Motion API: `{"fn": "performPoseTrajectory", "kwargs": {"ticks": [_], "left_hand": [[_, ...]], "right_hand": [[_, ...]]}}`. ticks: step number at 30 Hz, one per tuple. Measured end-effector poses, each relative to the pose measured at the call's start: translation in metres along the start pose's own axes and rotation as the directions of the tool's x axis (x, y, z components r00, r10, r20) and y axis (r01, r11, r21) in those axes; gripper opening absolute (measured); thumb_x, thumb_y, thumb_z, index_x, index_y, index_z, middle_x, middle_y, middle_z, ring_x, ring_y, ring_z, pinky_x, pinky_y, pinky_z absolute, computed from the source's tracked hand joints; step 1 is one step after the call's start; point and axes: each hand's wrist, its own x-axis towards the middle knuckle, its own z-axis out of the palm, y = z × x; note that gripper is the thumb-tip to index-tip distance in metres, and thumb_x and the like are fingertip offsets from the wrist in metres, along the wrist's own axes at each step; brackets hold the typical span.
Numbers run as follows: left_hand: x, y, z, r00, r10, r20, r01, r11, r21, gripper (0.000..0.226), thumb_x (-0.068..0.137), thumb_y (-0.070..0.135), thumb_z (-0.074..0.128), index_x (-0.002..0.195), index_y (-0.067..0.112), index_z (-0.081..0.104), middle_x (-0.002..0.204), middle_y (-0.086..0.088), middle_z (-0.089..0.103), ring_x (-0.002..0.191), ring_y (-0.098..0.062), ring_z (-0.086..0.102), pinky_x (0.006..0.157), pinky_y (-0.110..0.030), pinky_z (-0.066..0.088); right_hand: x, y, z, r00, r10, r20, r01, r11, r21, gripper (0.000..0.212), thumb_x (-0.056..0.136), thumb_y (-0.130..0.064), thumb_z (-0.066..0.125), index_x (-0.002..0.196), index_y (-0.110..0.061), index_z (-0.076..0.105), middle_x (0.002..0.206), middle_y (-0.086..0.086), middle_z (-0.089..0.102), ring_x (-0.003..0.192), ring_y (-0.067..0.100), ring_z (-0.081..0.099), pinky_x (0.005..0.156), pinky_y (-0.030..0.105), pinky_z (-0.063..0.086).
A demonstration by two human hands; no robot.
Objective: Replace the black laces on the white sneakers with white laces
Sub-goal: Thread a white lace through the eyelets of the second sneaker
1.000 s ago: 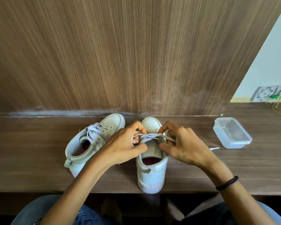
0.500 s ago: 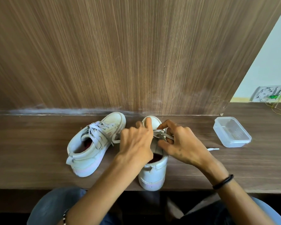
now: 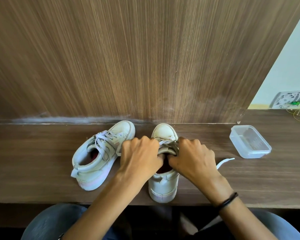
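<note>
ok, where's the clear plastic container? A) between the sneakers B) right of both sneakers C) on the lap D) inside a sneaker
B: the clear container sits on the desk, apart from and right of the right-hand sneaker.

You are looking at a wooden desk [image 3: 33, 161] carrying a laced sneaker [image 3: 97, 161], a second sneaker [image 3: 164, 186] just beside it, a white lace end [image 3: 224, 161] and a clear container [image 3: 249, 142].

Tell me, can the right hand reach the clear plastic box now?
Probably yes. The box sits right of the right hand on the desk, only a loose lace end between them; it must first release the sneaker.
</note>
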Motion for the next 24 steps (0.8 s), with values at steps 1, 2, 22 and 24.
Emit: {"fn": "performPoseTrajectory", "kwargs": {"ticks": [1,2,22,24], "left_hand": [[0.002,-0.001,-0.001,0.999,-0.021,0.034,0.022,1.0,-0.017,0.013,0.092,0.033,0.058,0.096,0.024,0.049,0.108,-0.004,0.066,0.105,-0.031,0.064,0.074,-0.033,0.03],[0.003,-0.001,-0.003,0.997,-0.037,0.07,0.039,0.999,-0.024,0.017,0.089,0.029,0.06,0.096,0.024,0.045,0.109,-0.004,0.065,0.106,-0.031,0.064,0.074,-0.033,0.031],[0.008,-0.017,0.012,0.988,-0.11,0.105,0.131,0.966,-0.223,0.037,0.104,0.043,0.043,0.077,0.017,0.042,0.073,0.003,0.038,0.087,-0.028,0.056,0.074,-0.035,0.036],[0.008,-0.017,0.014,0.987,-0.123,0.102,0.144,0.963,-0.229,0.038,0.104,0.045,0.043,0.078,0.018,0.042,0.074,0.003,0.038,0.088,-0.028,0.054,0.074,-0.035,0.035]], "right_hand": [[-0.001,-0.002,-0.001,1.0,-0.007,-0.003,0.007,1.0,-0.029,0.023,0.084,-0.029,0.059,0.078,-0.014,0.043,0.075,-0.001,0.046,0.077,0.033,0.057,0.067,0.033,0.039],[-0.002,-0.004,-0.001,1.0,-0.02,-0.004,0.02,0.998,-0.062,0.028,0.085,-0.028,0.058,0.072,-0.015,0.037,0.072,-0.001,0.042,0.073,0.031,0.053,0.066,0.033,0.038],[0.009,0.014,0.007,0.974,-0.225,-0.032,0.222,0.973,-0.065,0.032,0.102,-0.042,0.044,0.084,-0.016,0.043,0.085,0.008,0.06,0.091,0.041,0.064,0.067,0.037,0.038],[0.011,0.017,0.009,0.975,-0.217,-0.043,0.215,0.975,-0.057,0.034,0.102,-0.043,0.044,0.082,-0.016,0.044,0.08,0.006,0.056,0.089,0.04,0.063,0.066,0.037,0.038]]}}
